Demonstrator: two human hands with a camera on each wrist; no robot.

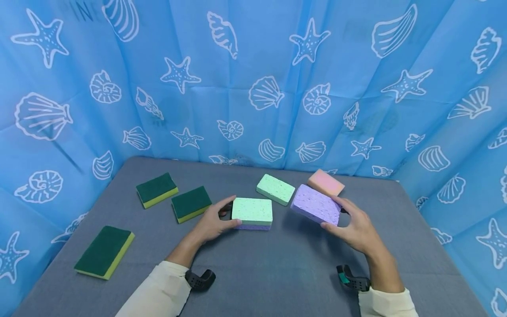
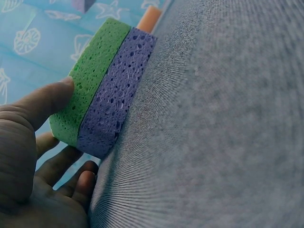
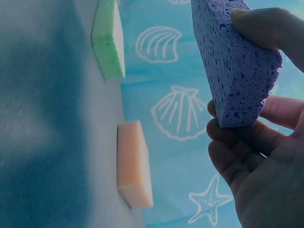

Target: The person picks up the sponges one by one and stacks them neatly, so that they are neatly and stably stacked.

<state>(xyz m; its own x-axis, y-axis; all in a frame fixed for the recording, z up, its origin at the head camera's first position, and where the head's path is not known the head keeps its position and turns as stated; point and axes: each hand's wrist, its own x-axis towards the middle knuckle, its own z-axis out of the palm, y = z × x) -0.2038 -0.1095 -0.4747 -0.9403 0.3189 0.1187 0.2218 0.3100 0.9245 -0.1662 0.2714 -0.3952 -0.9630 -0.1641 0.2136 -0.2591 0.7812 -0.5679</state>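
Right hand (image 1: 358, 229) holds the purple sponge (image 1: 315, 204) clear of the tabletop (image 1: 277, 273), thumb and fingers pinching opposite edges. Left hand (image 1: 211, 223) clasps the green-on-purple stack (image 1: 252, 213) at mid-tabletop. Judged light, soft, compressible; grip by the sides.

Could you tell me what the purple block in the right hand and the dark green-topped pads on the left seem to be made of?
The purple block, held by the right hand, looks like cellulose sponge: matte, pitted with irregular open pores. The green-topped pads look like yellow foam sponge under a dark, fibrous scouring layer, though their texture is too distant to confirm.
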